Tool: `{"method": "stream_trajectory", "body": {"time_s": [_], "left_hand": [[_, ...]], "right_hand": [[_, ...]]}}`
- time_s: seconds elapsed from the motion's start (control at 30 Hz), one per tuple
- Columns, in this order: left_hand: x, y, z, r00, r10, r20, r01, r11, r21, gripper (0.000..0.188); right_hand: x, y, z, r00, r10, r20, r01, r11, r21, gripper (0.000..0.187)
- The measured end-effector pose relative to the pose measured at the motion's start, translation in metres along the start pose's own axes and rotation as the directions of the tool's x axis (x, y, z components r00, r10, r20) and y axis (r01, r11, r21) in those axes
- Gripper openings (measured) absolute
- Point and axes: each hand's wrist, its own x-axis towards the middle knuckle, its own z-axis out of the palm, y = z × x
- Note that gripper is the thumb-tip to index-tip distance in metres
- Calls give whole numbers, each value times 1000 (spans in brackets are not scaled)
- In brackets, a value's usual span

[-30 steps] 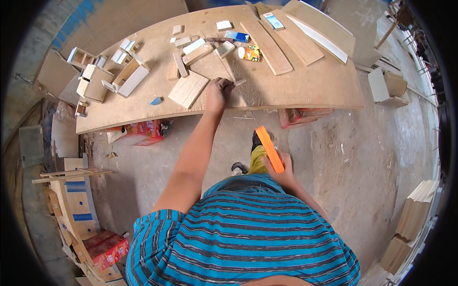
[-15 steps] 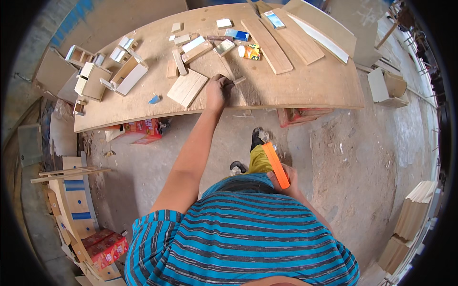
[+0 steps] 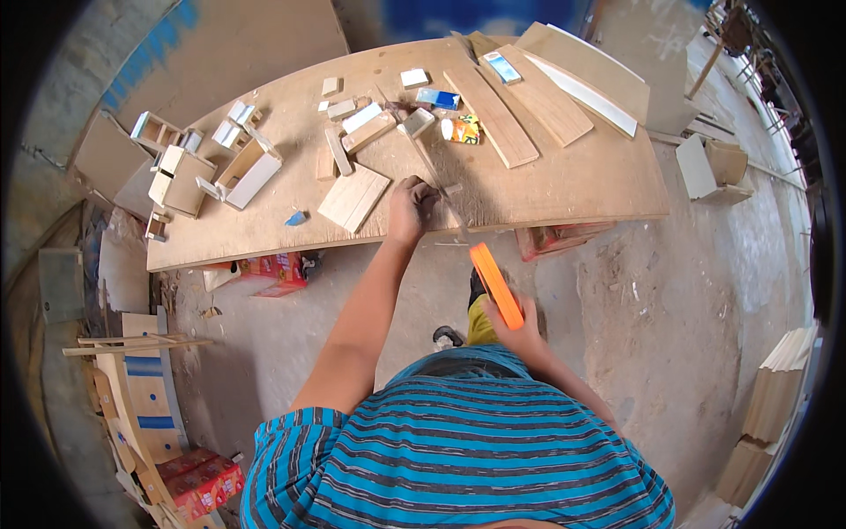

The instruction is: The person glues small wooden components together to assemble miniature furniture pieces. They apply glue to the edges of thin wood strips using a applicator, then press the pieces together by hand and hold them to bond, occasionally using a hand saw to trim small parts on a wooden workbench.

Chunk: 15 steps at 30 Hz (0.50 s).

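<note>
My right hand [image 3: 518,331] is closed round the orange handle of a hand saw [image 3: 496,286], just off the table's near edge. Its thin blade runs up and away over the table, passing close by my left hand [image 3: 411,210]. That hand rests near the table edge, fingers closed on a small wooden strip [image 3: 453,189]. The strip's end sticks out to the right of the blade; whether the teeth touch it I cannot tell. Left of my left hand lies a flat square wooden board [image 3: 354,197].
The wooden table [image 3: 564,189] carries several wood blocks, a yellow-orange packet [image 3: 462,130], a blue packet [image 3: 438,99] and long planks [image 3: 493,119]. Small wooden box assemblies [image 3: 247,172] stand at the left. Red cartons [image 3: 280,269] sit below the edge.
My right hand has pushed the saw forward and up toward the table edge. My left hand keeps its hold on the strip. The whole view has shifted slightly.
</note>
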Motion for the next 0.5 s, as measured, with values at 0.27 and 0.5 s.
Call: {"method": "stream_trajectory", "body": {"time_s": [0.27, 0.5], "left_hand": [[4, 20, -5, 995, 63, -76, -43, 969, 241, 7], [3, -26, 7, 970, -234, -60, 227, 969, -102, 3]], "right_hand": [[-44, 7, -23, 957, 232, 175, -185, 951, -246, 20], [-34, -3, -14, 987, 29, 161, 7, 975, -220, 20]]}}
